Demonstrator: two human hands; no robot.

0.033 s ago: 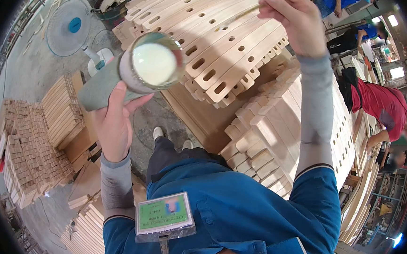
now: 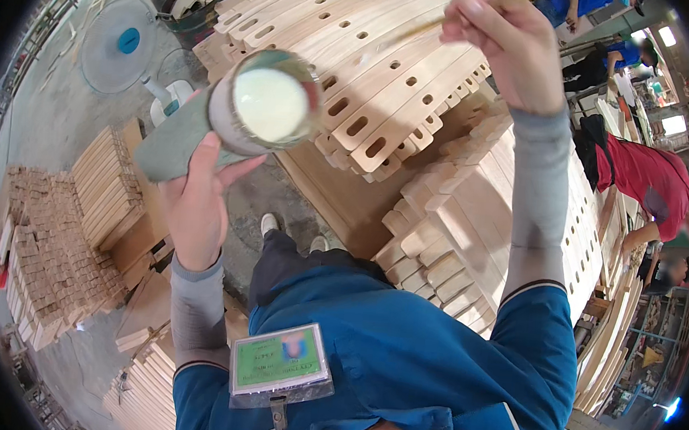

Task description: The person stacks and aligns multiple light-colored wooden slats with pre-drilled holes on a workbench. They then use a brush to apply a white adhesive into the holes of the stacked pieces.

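My left hand [image 2: 199, 209] grips a round cup [image 2: 225, 119] that holds milky white liquid [image 2: 271, 104]. A grey-green flat piece [image 2: 175, 143] lies against the cup's side, also in this hand; what it is I cannot tell. Raised at the upper right, my right hand [image 2: 510, 47] pinches a thin brush [image 2: 409, 32], its blurred tip pointing down-left over a stack of slotted wooden slats [image 2: 353, 96]. Between the brush tip and the wood I cannot tell whether there is contact.
More stacked wooden pieces [image 2: 472, 216] stand close by my right arm. Wood piles [image 2: 62, 251] and a standing fan [image 2: 118, 43] are on the left. A black bin [image 2: 187, 4] sits at the back. A person in a red shirt [image 2: 643, 176] bends at the right; others are behind.
My right hand has moved slightly down and right, and the brush now shows more of its length below the fingers. The cup has shifted a little to the right.
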